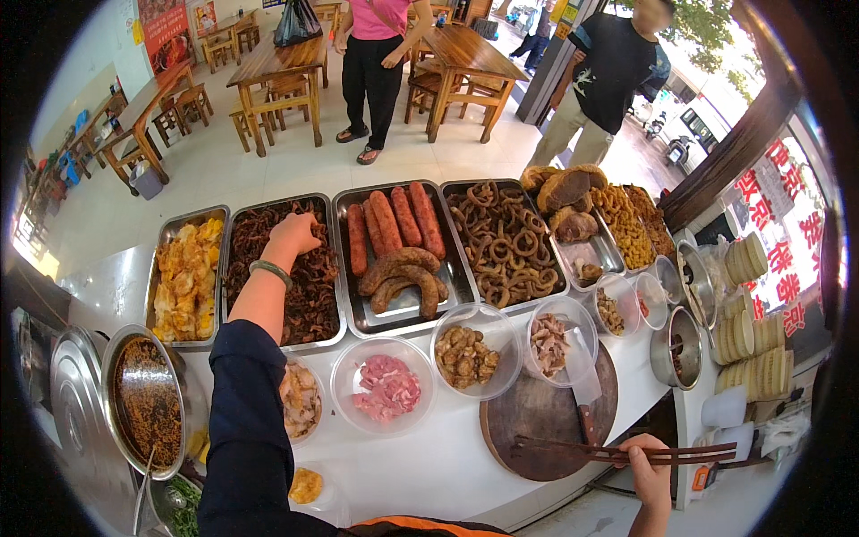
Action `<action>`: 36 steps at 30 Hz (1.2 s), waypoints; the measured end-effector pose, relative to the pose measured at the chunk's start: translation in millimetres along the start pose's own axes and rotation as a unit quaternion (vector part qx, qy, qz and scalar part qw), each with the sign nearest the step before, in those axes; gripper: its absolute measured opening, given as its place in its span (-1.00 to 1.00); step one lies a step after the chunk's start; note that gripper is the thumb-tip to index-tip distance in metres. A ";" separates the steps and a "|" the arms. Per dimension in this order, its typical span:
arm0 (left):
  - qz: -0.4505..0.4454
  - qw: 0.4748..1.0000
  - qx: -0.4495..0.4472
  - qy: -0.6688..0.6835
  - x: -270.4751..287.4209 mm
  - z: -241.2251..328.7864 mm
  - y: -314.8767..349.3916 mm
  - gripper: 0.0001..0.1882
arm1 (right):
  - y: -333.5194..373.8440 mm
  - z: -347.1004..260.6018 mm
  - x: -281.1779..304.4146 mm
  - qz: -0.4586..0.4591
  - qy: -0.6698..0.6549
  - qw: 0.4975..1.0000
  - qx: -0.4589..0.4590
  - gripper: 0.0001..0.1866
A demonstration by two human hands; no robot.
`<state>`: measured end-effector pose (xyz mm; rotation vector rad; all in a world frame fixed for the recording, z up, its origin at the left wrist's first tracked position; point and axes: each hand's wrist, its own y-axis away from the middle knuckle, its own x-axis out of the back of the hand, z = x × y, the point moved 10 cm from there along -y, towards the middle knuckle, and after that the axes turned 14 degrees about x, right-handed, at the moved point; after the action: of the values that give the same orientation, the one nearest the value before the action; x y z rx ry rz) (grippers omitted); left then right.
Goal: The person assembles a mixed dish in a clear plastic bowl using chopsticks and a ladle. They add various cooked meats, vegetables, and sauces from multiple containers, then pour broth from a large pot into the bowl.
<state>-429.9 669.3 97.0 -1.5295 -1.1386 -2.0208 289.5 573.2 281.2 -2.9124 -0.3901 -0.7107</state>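
Note:
My left hand (293,234) reaches down into a metal tray of dark brown meat strips (309,309). Its fingers are curled together at the food, and what they pinch is hidden. A green bangle (271,271) circles that wrist. Low on the right, my right hand (646,465) grips long dark chopsticks (573,449), whose tips lie over a round wooden cutting board (528,421). A knife (588,425) with a brown handle rests on the board. Beside the strips stands a tray of sausages (383,224). Clear bowls hold pink sliced meat (385,387) and brown pieces (465,355).
On the left are fried yellow food (186,277) in a tray and a steel pot of sauce (148,403) with a ladle. Brown rings (501,237) fill another tray. Pale stacked containers (752,349) stand right. Two people (380,63) stand beyond the counter, near wooden tables (470,54).

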 end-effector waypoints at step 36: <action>0.164 0.975 -0.120 0.093 67.4 -24.5 50.2 -0.67 | 0.4 -0.6 2.3 -0.036 0.069 0.996 0.050 -0.76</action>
<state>-433.9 631.8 176.0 -1.4818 -0.5436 -2.0689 291.3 573.2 282.8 -2.7493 -0.5014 -0.8697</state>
